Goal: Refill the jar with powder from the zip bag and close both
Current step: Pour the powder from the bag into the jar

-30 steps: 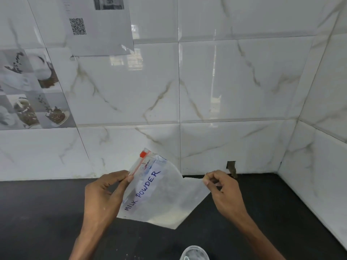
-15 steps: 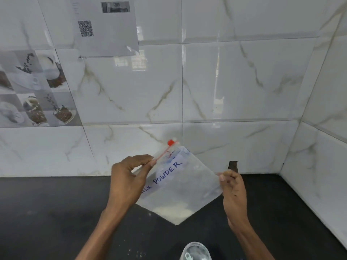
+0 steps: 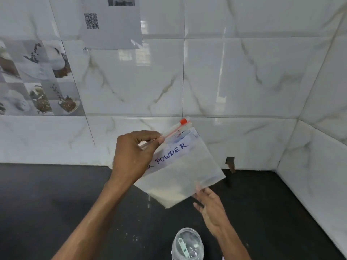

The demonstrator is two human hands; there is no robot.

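Note:
A clear zip bag marked "POWDER" in blue hangs tilted above the black counter, with pale powder settled in its lower corner and a red slider at its top right end. My left hand pinches the bag's zip edge at the upper left. My right hand is below the bag's right corner, fingers spread, its fingertips just touching the bag's lower edge. A clear open jar with a small pale green scoop inside stands on the counter at the bottom edge, beneath my right wrist.
The black counter runs to a white marble-tiled wall behind and a side wall on the right. A sheet of paper with a QR code is stuck on the wall. A small dark notch sits at the wall's base.
The bag has moved up and to the right with my left hand. My right hand has let go of the bag's right corner and dropped below it. The jar is further in view.

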